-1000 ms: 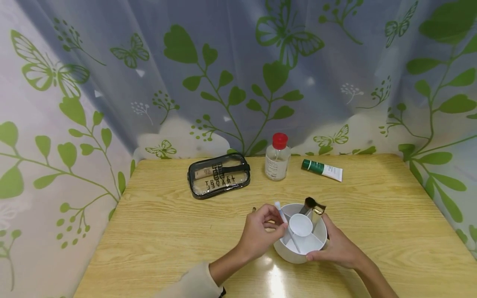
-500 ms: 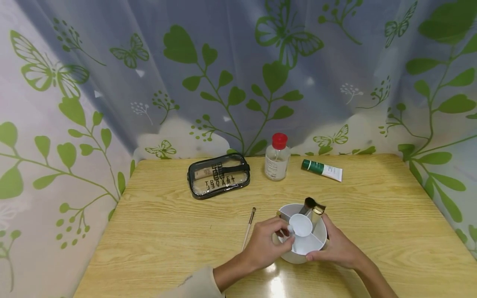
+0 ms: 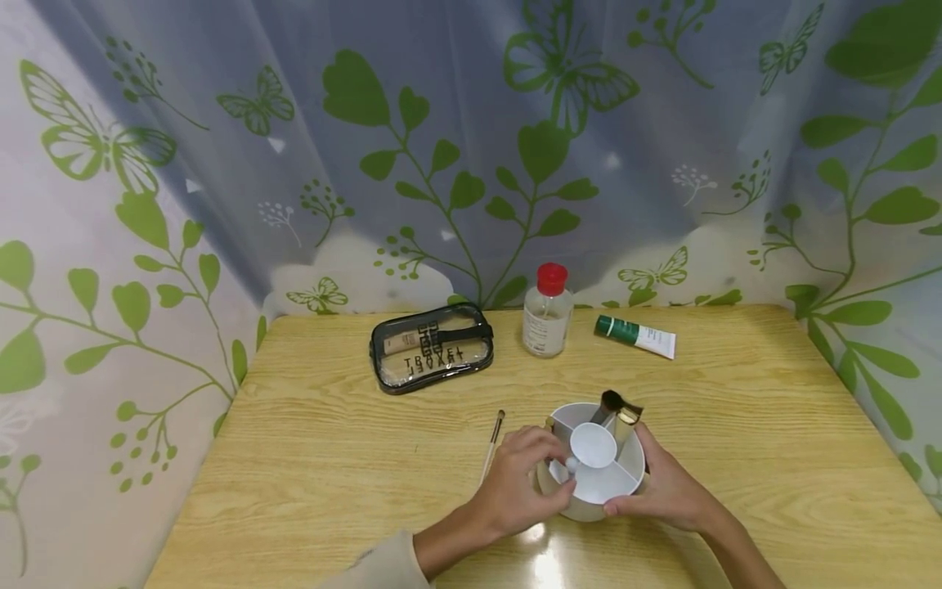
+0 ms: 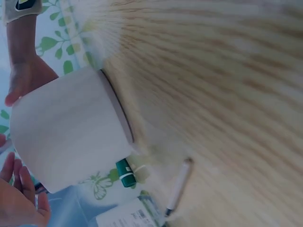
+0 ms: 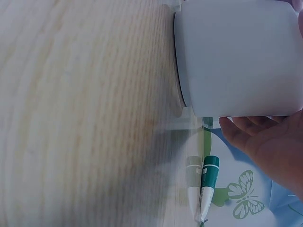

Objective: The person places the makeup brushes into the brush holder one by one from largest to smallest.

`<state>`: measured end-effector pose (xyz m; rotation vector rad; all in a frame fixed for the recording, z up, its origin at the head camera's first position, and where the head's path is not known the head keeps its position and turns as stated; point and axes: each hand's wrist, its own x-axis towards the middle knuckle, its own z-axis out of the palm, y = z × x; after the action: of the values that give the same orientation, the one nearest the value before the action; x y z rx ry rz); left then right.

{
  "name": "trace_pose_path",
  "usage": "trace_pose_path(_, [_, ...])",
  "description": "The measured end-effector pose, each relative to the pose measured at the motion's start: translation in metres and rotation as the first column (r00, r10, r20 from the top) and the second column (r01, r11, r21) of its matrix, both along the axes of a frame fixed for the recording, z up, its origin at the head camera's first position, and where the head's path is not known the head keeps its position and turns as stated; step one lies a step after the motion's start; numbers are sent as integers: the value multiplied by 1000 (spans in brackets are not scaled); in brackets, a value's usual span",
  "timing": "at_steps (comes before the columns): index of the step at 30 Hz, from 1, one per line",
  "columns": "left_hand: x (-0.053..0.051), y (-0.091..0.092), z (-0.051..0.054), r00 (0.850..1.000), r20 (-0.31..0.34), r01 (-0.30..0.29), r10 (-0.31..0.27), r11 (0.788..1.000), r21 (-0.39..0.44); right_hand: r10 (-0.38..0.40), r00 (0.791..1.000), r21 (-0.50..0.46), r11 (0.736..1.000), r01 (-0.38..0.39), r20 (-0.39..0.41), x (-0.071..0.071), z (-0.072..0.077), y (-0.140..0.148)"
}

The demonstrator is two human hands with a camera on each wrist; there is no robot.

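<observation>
A round white divided bowl (image 3: 589, 509) stands on the table, its wall filling much of both wrist views. My right hand (image 3: 673, 487) grips its right side, thumb at the near rim. At the left compartment is my left hand (image 3: 518, 483), thumb and fingers parted around the pale tip (image 3: 571, 465) of a slim stick; contact with it is unclear and its lower part is hidden. The left wrist view shows the left hand's fingers (image 4: 21, 189) loosely spread. Brushes (image 3: 611, 401) lean in the bowl's far compartment.
A thin brush (image 3: 491, 446) lies left of the bowl, close to the left hand. Farther back are a clear black-edged pouch (image 3: 434, 348), a red-capped bottle (image 3: 546, 323) and a green and white tube (image 3: 636, 335). A patterned curtain (image 3: 456, 164) hangs behind the table.
The left hand moved off the raised white stick, which sank into the left compartment, and its thumb and fingers have parted. The brush on the table was uncovered. The right hand stayed put.
</observation>
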<state>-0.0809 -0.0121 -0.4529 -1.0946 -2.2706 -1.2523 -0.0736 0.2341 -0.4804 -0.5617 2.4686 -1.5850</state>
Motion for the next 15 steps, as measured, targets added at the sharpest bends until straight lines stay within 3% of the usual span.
trace_pose_path(4, [-2,-9,-4,998,-19,53,-52,997,49,-2,1000,2,1000,2,-2,0,0,0])
trace_pose_path(8, [-4,-19,-8,996,23,79,-81,994,74,-5,1000,2,1000,5,0,0,0,0])
trace_pose_path(12, [-10,-30,-10,989,140,31,-38,998,51,-7,1000,2,1000,7,-8,0,0,0])
trace_pose_path(15, [-18,-37,-13,985,171,-16,10,999,36,-9,1000,6,1000,9,-14,0,0,-1])
